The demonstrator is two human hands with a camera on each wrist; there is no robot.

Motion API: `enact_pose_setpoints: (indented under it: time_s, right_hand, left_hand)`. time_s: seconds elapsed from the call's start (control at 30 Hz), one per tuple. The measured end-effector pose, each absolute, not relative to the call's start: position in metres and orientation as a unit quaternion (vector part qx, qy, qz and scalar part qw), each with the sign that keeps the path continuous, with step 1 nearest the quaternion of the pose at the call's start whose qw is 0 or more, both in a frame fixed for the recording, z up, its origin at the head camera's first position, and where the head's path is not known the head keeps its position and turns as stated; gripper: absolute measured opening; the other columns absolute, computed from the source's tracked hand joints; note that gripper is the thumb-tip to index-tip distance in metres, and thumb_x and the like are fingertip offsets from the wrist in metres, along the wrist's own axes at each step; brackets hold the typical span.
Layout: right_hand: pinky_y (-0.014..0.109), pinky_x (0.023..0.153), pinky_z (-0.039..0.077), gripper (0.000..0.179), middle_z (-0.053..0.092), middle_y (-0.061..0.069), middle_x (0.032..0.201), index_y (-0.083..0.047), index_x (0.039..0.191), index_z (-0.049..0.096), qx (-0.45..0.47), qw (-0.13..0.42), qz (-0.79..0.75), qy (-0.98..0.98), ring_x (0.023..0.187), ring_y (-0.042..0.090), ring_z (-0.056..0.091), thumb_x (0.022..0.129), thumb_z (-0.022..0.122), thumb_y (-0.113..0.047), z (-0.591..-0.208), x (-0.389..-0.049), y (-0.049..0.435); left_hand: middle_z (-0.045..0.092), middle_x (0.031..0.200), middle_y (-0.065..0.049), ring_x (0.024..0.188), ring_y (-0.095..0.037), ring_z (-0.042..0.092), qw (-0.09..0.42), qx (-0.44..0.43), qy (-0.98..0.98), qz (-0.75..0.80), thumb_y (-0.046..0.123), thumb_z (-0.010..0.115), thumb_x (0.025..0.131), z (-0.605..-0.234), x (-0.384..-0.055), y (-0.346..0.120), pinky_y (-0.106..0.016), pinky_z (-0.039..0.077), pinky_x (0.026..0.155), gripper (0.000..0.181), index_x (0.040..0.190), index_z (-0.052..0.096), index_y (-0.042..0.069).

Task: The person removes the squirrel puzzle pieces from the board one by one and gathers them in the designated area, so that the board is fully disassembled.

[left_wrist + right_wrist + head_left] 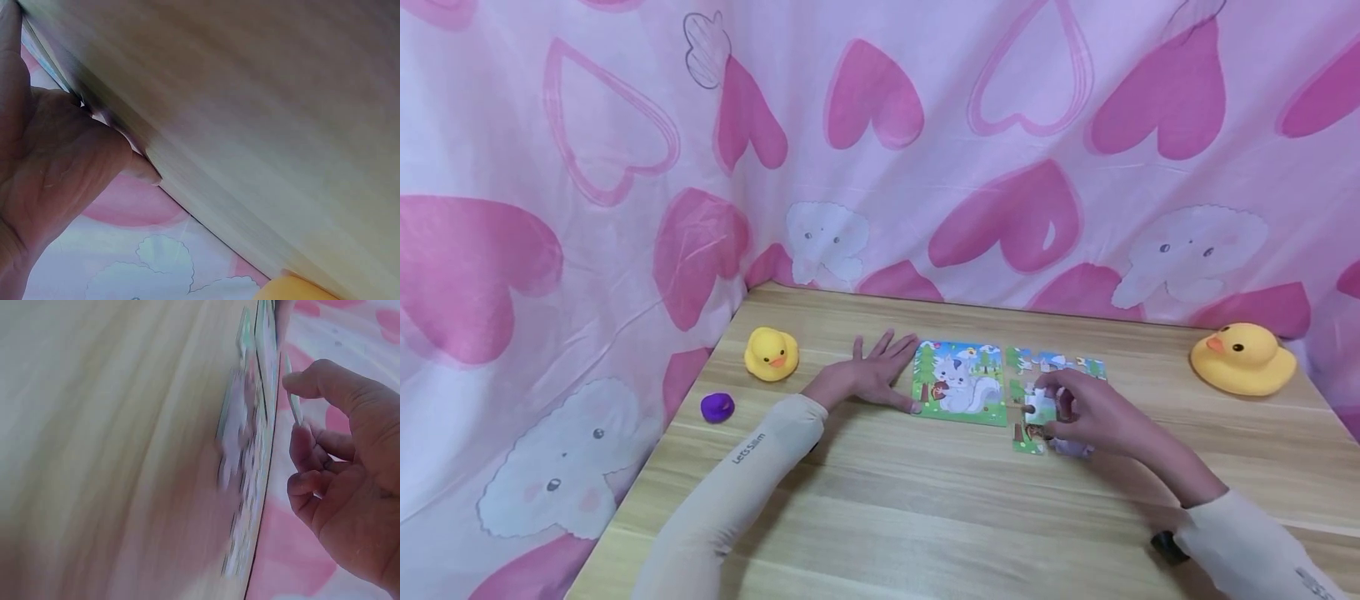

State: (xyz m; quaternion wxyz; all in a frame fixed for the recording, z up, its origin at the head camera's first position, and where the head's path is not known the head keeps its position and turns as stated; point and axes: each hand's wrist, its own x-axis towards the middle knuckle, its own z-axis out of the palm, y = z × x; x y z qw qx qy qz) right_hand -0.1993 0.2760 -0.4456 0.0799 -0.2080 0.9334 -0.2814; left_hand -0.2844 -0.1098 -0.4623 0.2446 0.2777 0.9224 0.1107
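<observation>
A picture card (pixel 966 387) of a grey squirrel among trees lies flat on the table. My left hand (pixel 876 375) rests on the wood at its left side, fingers spread, fingertips right at its edge. To the card's right lie several jigsaw pieces (pixel 1028 446) laid out close together, partly hidden under my right hand (pixel 1097 412). Between thumb and fingers that hand pinches one puzzle piece (pixel 1040 405). In the right wrist view the held piece (pixel 293 394) is seen edge-on, raised above the others. The left wrist view shows the palm (pixel 62 156) low along the tabletop.
On the left stand a small yellow rubber duck (pixel 771 354) and a little purple toy (pixel 717 407). A larger yellow duck (pixel 1243 362) sits at the back right. Pink heart-patterned curtains (pixel 880 208) hang behind the wooden table (pixel 925 517) and at its left.
</observation>
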Motion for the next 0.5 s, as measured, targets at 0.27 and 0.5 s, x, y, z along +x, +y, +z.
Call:
enact_pose_setpoints:
  time_s: [0.27,0.5]
  right_hand:
    - [0.021,0.07,0.054,0.061,0.065,-0.004,0.1,-0.008,0.131,0.066,-0.201,0.071,-0.247,0.945,0.087,0.009,0.057,0.078,0.093,-0.015,-0.448,-0.183,0.313]
    - [0.021,0.071,0.054,0.06,0.066,-0.004,0.102,-0.01,0.131,0.066,-0.186,0.078,-0.241,0.949,0.089,0.005,0.058,0.077,0.091,-0.009,-0.448,-0.171,0.344]
  left_hand:
    - [-0.014,0.18,0.008,0.166,-0.029,-0.022,0.242,0.275,0.924,0.111,0.08,0.066,0.087,-0.462,-0.285,-0.111,-0.074,-0.017,0.125,0.124,0.171,-0.009,0.027]
    - [-0.012,0.181,0.006,0.166,-0.03,-0.02,0.242,0.279,0.922,0.113,0.079,0.066,0.087,-0.46,-0.283,-0.11,-0.076,-0.017,0.124,0.124,0.171,-0.008,0.026]
